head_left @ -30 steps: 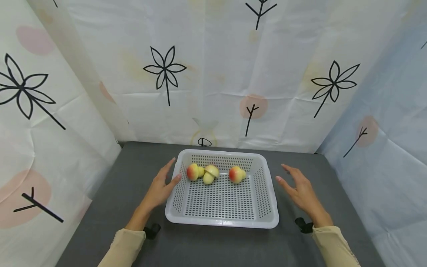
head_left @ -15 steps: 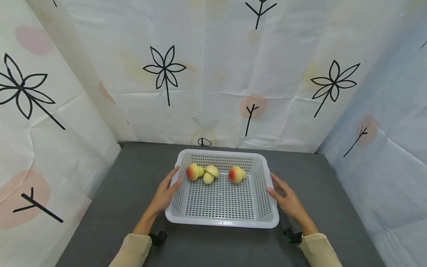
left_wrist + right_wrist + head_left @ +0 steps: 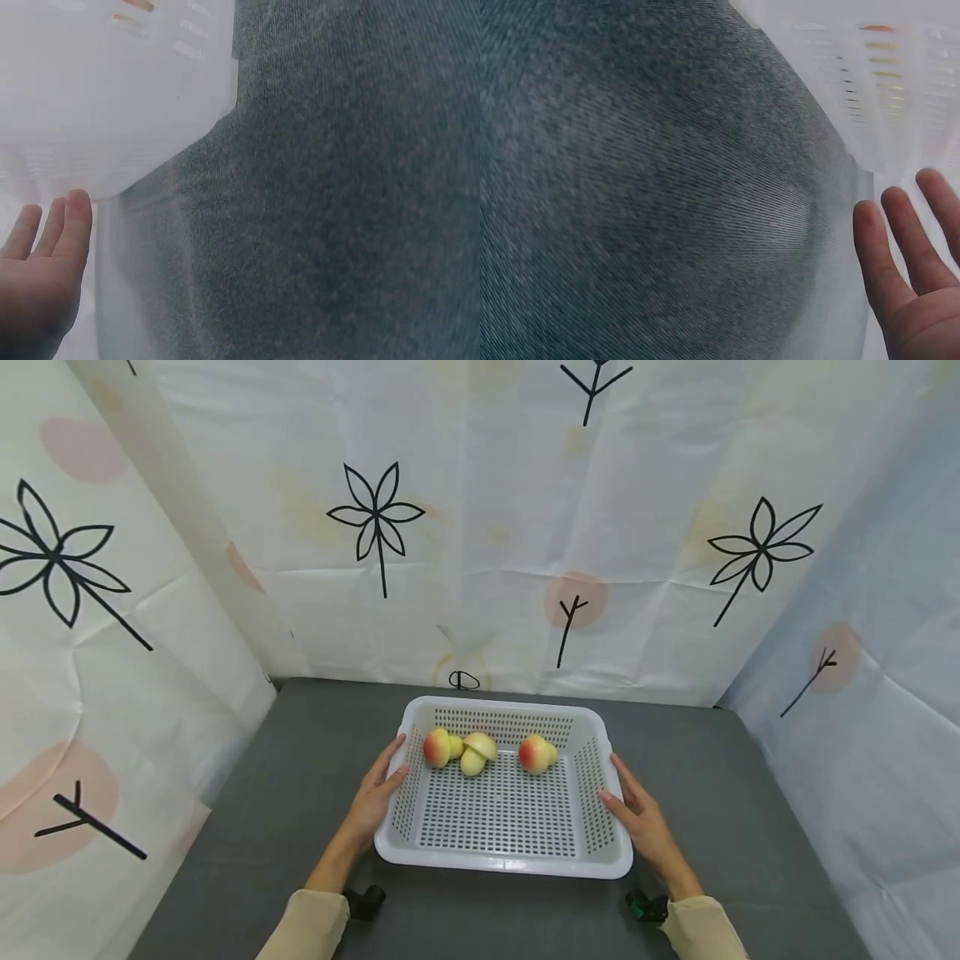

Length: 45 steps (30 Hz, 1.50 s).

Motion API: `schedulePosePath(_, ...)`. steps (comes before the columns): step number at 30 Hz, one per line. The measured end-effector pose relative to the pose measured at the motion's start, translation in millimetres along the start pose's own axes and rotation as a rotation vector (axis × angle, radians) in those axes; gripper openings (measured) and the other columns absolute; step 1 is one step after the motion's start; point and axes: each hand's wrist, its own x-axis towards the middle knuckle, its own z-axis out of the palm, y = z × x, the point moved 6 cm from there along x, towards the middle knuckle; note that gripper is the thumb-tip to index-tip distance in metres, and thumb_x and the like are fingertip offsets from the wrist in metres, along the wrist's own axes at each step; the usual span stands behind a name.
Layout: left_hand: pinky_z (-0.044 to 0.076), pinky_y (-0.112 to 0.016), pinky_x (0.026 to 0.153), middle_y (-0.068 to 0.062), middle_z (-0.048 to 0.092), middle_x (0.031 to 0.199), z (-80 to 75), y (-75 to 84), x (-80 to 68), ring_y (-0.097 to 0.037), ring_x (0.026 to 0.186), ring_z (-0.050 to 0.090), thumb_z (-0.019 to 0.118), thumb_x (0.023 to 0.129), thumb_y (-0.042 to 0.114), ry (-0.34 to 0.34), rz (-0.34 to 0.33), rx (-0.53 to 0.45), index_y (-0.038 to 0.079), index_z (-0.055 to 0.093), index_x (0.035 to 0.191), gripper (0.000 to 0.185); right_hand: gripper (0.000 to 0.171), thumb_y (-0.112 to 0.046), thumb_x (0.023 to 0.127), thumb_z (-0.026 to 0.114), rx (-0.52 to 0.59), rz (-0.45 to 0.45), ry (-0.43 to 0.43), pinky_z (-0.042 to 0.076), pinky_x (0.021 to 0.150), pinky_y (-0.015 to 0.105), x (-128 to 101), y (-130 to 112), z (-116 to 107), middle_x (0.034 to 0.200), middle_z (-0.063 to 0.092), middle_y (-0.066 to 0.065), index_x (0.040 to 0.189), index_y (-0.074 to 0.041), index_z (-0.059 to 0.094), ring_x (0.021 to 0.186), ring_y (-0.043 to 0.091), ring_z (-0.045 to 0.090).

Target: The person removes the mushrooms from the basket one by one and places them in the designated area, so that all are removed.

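Observation:
A white slotted plastic basket [image 3: 498, 863] sits on the dark grey table in the head view. Inside it, toward the back, are two red-and-yellow mushroom-shaped pieces [image 3: 437, 748] and a pale yellow mushroom [image 3: 480, 745] between them. My left hand [image 3: 369, 806] holds the basket's left side, thumb over the rim. On the right side, my right hand [image 3: 647, 827] grips likewise, its thumb on the rim and fingers outside. The left wrist view shows fingertips [image 3: 78, 201] right at the basket's outer wall; the right wrist view shows extended fingers [image 3: 877, 255] close to it.
Dark grey cloth-like covering [image 3: 442, 918] spreads over the table around the basket. White patterned sheets [image 3: 480, 568] rise behind the table and along both sides. Black wrist devices [image 3: 365, 903] show at both cuffs.
Both hands have come inward from beside the basket and taken hold of its sides. The basket's near edge now appears slightly lower in the head view. The mushrooms keep their places in it.

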Motion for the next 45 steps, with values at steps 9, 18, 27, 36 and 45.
schedulePosePath(9,0.050,-0.055,0.091,-0.009,0.031,0.162,-1.0,-4.0,-1.8,-0.047,0.127,0.048,0.048,0.109,0.024,0.001,-0.027,-0.026,0.032,0.028,0.161,0.056,0.068,-0.016,0.105,0.058,0.024,0.009,0.008,0.060,0.064,0.042,-0.4,5.5,2.2,0.134,0.053,0.038,0.163,-0.023,0.024,0.090,0.038,0.073)
schedulePosePath(18,0.051,-0.054,0.090,-0.007,0.029,0.163,0.2,-6.5,1.5,-0.048,0.128,0.048,0.049,0.109,0.027,-0.014,-0.013,-0.047,0.034,0.026,0.161,0.058,0.066,-0.013,0.106,0.055,0.013,-0.019,0.011,0.060,0.061,0.042,0.2,2.9,1.0,0.125,0.057,0.040,0.163,-0.020,0.023,0.085,0.036,0.074)
schedulePosePath(27,0.050,-0.057,0.091,-0.010,0.025,0.165,2.5,-1.7,0.8,-0.049,0.129,0.047,0.048,0.109,0.027,-0.025,0.013,-0.035,0.028,0.023,0.163,0.059,0.067,-0.010,0.106,0.054,0.024,-0.043,0.006,0.059,0.059,0.043,-1.4,1.6,3.0,0.125,0.056,0.041,0.163,-0.018,0.022,0.084,0.042,0.073)
schedulePosePath(36,0.050,-0.056,0.092,-0.011,0.025,0.165,0.8,0.5,-2.2,-0.049,0.130,0.045,0.049,0.109,0.022,-0.033,0.028,-0.007,0.026,0.023,0.163,0.060,0.067,-0.014,0.107,0.053,0.021,-0.003,-0.018,0.060,0.060,0.043,-0.5,2.4,3.5,0.127,0.056,0.041,0.164,-0.022,0.020,0.085,0.040,0.073)
schedulePosePath(45,0.048,-0.059,0.095,-0.009,0.024,0.165,0.2,3.0,-1.4,-0.049,0.134,0.043,0.050,0.108,0.022,-0.048,0.021,0.012,0.030,0.023,0.163,0.061,0.070,-0.012,0.105,0.058,-0.039,0.005,-0.009,0.059,0.059,0.041,2.3,-1.8,-0.5,0.121,0.060,0.038,0.164,-0.019,0.020,0.082,0.035,0.074)
